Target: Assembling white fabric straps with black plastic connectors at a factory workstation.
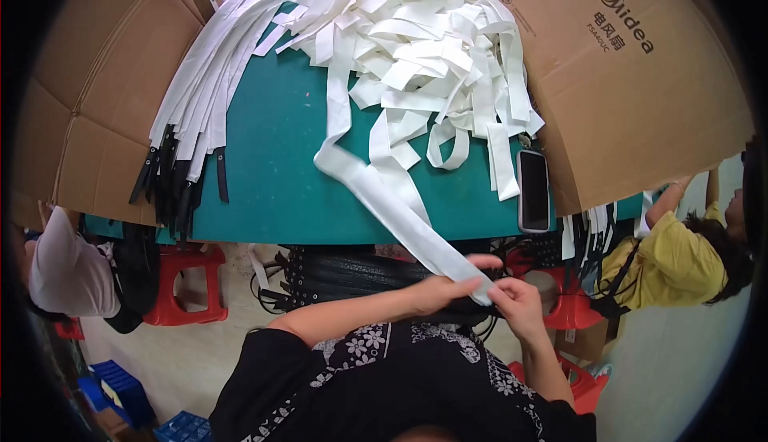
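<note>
A long white fabric strip (pixel 392 208) trails from the heap of white strips (pixel 416 54), folds over on the green table (pixel 272 154) and slopes down past its near edge to my hands. My left hand (pixel 444 292) grips the strip close to its end, the thumb lying across the top. Beside it, my right hand (pixel 516 302) pinches the strip's tip between thumb and fingers. Below the table edge, just left of my hands, lies a bundle of black straps (pixel 352 274) with metal eyelets.
At the table's left lie white strips with black ends (pixel 212 94). A phone (pixel 534 190) rests near the right edge. Cardboard panels (pixel 104 82) stand left and right. Red stools (pixel 192 286) are below. Two people sit nearby, one in a pale top (pixel 72 262), one in yellow (pixel 672 262).
</note>
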The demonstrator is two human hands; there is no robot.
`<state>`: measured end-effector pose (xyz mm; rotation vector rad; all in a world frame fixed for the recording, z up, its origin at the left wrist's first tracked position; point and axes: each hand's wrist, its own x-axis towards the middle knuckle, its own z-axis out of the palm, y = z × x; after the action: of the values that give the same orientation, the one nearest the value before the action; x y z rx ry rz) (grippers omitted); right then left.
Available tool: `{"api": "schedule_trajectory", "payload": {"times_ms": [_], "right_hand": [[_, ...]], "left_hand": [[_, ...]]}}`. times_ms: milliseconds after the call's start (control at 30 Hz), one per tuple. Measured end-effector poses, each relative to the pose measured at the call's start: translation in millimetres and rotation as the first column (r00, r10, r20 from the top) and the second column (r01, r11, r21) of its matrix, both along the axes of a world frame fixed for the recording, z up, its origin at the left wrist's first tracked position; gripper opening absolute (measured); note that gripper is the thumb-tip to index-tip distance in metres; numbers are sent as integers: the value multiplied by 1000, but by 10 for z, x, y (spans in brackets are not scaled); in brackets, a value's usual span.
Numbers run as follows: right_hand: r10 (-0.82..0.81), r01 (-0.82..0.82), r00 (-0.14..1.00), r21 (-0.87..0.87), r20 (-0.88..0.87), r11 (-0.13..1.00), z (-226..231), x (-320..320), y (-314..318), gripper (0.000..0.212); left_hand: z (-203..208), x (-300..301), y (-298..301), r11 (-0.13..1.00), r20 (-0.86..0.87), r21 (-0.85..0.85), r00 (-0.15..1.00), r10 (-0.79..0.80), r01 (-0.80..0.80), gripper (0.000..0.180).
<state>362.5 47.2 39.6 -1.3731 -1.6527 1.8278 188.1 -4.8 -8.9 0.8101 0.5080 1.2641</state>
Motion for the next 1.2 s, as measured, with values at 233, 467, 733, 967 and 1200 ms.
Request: {"api": "schedule_trajectory", "payload": {"times_ms": [233, 467, 733, 967, 1200], "right_hand": [[-44, 29, 974, 72, 222, 997, 85, 565, 243, 16], [17, -20, 999, 77, 30, 997, -91, 2, 305, 14], [163, -162, 982, 10, -100, 987, -99, -1880, 316, 10], [186, -262, 936, -241, -298, 935, -268, -2281, 546, 17], [462, -486, 873, -211, -153, 848, -218, -1982, 421, 25]], "left_hand": [[-108, -2430, 681, 716, 415, -524, 596, 687, -461, 13], [797, -4791, 1500, 399, -23, -269, 420, 907, -877, 32], [487, -5465, 1190, -38, -684, 695, -677, 272, -718, 54], [283, -2469, 142, 707, -461, -581, 879, 122, -403, 55], [-27, -1897, 440, 553, 142, -606, 606, 782, -572, 23]]}}
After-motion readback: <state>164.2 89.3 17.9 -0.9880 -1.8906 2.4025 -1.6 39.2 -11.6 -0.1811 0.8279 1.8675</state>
